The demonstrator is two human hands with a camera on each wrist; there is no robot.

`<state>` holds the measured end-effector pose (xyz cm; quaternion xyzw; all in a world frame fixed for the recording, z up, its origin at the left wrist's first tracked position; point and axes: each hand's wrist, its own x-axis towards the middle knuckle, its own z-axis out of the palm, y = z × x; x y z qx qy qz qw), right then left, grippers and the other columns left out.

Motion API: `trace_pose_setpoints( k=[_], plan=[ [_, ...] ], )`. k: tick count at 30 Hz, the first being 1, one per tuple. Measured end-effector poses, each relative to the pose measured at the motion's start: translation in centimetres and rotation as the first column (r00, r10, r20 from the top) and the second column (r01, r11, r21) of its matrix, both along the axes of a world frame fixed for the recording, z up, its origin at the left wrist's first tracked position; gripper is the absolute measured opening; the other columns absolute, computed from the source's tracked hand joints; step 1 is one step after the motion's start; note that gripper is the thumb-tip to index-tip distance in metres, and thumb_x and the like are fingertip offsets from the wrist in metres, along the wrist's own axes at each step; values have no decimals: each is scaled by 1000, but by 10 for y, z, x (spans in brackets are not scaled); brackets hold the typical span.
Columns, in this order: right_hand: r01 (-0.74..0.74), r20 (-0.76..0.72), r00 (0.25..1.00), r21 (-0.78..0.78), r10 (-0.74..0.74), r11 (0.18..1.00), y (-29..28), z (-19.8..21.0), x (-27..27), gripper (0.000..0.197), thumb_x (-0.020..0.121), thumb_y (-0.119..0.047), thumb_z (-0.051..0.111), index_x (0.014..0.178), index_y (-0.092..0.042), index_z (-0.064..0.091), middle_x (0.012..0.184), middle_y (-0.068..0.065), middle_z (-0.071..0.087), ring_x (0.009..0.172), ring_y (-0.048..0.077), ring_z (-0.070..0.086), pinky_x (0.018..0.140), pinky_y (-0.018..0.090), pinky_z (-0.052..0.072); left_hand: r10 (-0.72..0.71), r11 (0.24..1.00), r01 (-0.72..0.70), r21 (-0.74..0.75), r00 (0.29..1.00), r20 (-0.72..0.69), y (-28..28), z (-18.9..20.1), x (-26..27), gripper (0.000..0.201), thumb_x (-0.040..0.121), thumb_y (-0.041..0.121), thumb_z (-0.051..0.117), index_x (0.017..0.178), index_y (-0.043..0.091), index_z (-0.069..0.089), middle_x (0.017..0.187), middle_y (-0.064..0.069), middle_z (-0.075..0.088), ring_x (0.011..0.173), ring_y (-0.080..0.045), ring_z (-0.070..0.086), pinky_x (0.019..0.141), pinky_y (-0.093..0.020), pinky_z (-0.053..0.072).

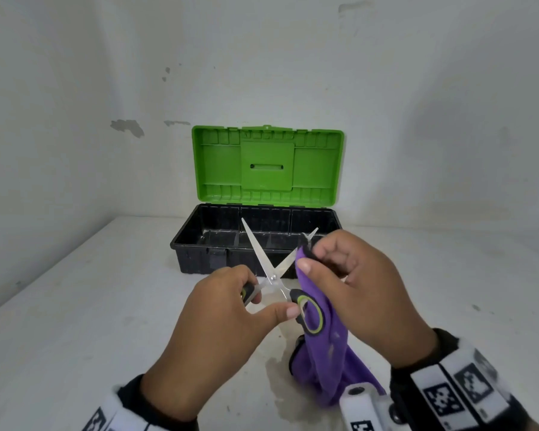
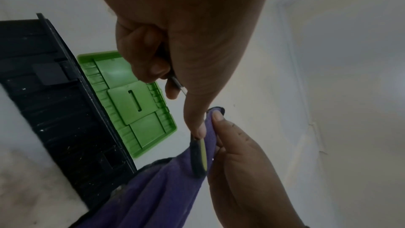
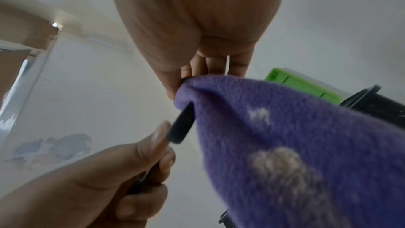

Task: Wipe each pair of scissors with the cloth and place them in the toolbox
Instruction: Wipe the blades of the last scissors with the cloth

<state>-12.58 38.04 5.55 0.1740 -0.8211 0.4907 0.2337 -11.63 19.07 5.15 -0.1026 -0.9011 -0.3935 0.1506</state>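
A pair of scissors [image 1: 273, 277] with black and green handles is spread in an X above the table, in front of the toolbox [image 1: 199, 225]. My left hand [image 1: 262, 301] grips one handle, and its thumb touches the other handle loop [image 2: 200, 155]. My right hand [image 1: 311, 259] pinches a purple cloth [image 1: 330, 353] around the right blade, whose tip pokes out past the fingers. The cloth hangs down to the table. In the right wrist view the cloth [image 3: 274, 136] fills the right side and the thumb and fingers [image 3: 186, 82] bunch its top.
The black toolbox stands against the wall with its green lid [image 1: 266, 166] upright and open. A dark curved piece [image 1: 294, 353] shows under the hanging cloth; what it is I cannot tell. The white table [image 1: 91, 306] has a left edge.
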Motion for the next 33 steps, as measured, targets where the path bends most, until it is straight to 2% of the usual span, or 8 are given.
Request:
trace_pose_setpoints(
  k=[4, 8, 14, 16, 21, 24, 29, 33],
  plan=[
    [18, -44, 999, 3, -18, 1000, -12, -4, 3, 16, 89, -19, 74, 79, -19, 61, 72, -4, 69, 66, 12, 64, 60, 10, 44, 1, 1000, -1, -5, 1000, 18, 0, -1, 1, 51, 54, 72, 73, 66, 28, 52, 60, 11, 48, 54, -8, 44, 50, -16, 29],
    [35, -20, 999, 41, -34, 999, -16, -11, 5, 14, 88, -22, 76, 80, -22, 65, 74, -8, 70, 72, 12, 68, 63, 12, 48, 8, 998, -6, -58, 999, 37, -1, -4, 0, 50, 56, 70, 75, 69, 27, 53, 67, 10, 54, 62, -10, 54, 53, -19, 38],
    [180, -51, 983, 70, -177, 981, -26, -18, 9, 20, 86, -29, 77, 72, -24, 64, 68, -10, 70, 67, 11, 67, 63, 28, 52, 18, 985, -21, -170, 1000, -19, 3, 0, 0, 51, 60, 70, 73, 65, 29, 45, 66, 11, 51, 62, -8, 48, 51, -16, 32],
    [214, -70, 975, 80, -209, 973, -30, -19, 9, 22, 88, -30, 75, 71, -24, 63, 68, -11, 70, 68, 9, 67, 63, 30, 53, 21, 978, -31, -206, 998, -51, 3, -1, 0, 53, 61, 72, 70, 63, 28, 41, 65, 11, 49, 60, -8, 43, 51, -17, 30],
    [303, -116, 948, 53, -295, 952, -40, -18, 0, 29, 88, -26, 74, 65, -21, 57, 56, -14, 60, 64, 6, 63, 57, 22, 48, 18, 968, -31, -248, 998, -55, 4, -7, -2, 55, 61, 74, 68, 63, 25, 43, 62, 10, 48, 56, -7, 39, 50, -19, 29],
    [310, -69, 949, 9, -309, 951, -39, -18, -8, 29, 88, -27, 74, 65, -23, 57, 60, -9, 65, 62, 8, 63, 57, 22, 49, 49, 986, -47, -159, 999, 8, 5, -6, -3, 54, 59, 70, 74, 64, 23, 48, 60, 8, 50, 54, -6, 41, 50, -18, 34],
    [255, -49, 963, -142, -264, 956, -30, -17, 0, 20, 84, -23, 80, 71, -20, 65, 70, -12, 69, 67, 6, 66, 59, 10, 47, 76, 995, -72, -73, 996, 52, -3, -2, -8, 55, 57, 69, 76, 67, 20, 53, 60, 5, 53, 52, -8, 41, 47, -16, 30],
    [161, -17, 987, -75, -162, 984, -29, -21, 5, 10, 85, -21, 79, 82, -21, 70, 76, -13, 73, 73, 3, 69, 64, 8, 48, 45, 997, -43, -58, 998, 40, -3, -3, -9, 53, 55, 67, 80, 69, 21, 57, 60, 7, 56, 51, -7, 45, 45, -15, 31]
  ],
)
